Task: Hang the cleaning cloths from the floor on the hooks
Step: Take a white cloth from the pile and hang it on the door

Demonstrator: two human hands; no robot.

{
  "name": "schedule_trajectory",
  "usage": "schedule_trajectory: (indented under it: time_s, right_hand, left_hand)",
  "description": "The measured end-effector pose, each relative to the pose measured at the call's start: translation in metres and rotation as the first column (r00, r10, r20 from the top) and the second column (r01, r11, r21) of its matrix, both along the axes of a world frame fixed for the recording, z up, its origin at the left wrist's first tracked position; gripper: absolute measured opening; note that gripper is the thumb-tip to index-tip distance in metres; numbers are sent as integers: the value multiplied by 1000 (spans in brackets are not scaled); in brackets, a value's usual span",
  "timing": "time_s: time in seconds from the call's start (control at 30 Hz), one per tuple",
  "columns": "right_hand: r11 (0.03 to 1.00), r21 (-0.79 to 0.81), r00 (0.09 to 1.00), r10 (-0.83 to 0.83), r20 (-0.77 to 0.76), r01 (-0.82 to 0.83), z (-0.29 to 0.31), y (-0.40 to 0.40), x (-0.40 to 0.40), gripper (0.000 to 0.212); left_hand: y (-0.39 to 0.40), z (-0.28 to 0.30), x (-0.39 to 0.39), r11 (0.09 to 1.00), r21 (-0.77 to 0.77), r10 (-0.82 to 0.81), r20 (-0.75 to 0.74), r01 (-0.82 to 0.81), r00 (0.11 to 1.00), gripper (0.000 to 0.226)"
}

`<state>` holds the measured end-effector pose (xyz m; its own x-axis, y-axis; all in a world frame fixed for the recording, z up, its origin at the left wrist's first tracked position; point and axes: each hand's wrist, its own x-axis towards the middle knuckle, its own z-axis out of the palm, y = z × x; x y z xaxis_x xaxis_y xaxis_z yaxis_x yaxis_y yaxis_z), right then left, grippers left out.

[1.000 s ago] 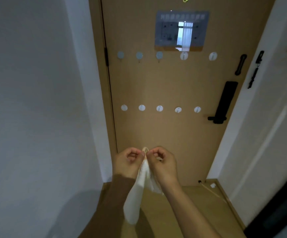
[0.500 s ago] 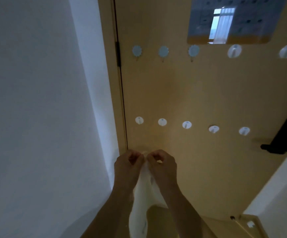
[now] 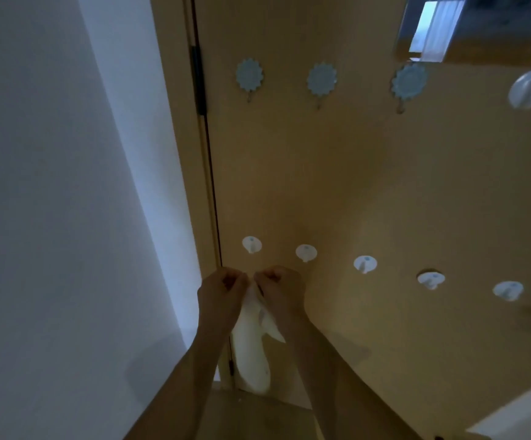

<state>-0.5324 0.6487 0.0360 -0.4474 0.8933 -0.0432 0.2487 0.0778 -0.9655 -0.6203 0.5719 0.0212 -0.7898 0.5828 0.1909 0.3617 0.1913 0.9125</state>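
**Cloth raised close under the lower hooks**

Since half a second ago I have come nearer the door (image 3: 337, 185), and it fills more of my view: the lower row of white hooks sits just above my knuckles now, where before a clear band of door lay between. The black handle has slid out of sight to the right. My hands have kept the same hold throughout.

My left hand (image 3: 221, 296) and right hand (image 3: 281, 293) are held up side by side, knuckles almost touching, fingers curled in. Both grips pinch the top edge of the white cloth (image 3: 251, 347) between thumb and fingertips. The cloth hangs straight down from the pinch, between my forearms, with its lower end in front of the door's bottom corner above the floor. A smaller flap sticks out to the right under my right wrist.

The nearest hook (image 3: 251, 244) is just above my left hand, and the second hook (image 3: 306, 252) is just above my right; the cloth touches neither. Three blue flower hooks (image 3: 321, 79) sit higher up, well apart from my hands. The white wall (image 3: 67, 217) runs down the left
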Motion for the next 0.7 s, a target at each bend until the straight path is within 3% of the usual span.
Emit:
schedule_trajectory:
  time_s: [0.13,0.33,0.7]
  right_hand:
    - [995,-87,998,-48,43,52,-10,28,-35,28]
    - [954,-232,981,-177,77,190,-27,72,-85,15]
    - [926,-180,943,-316,106,331,-67,88,-109,25]
  left_hand:
    - [35,-14,-35,1000,-19,-12,42,13,999,12]
    - [90,-26,-82,993,-92,-59,84,67,995,11]
    - [123,-57,-103,970,-219,-86,105,108,991,25]
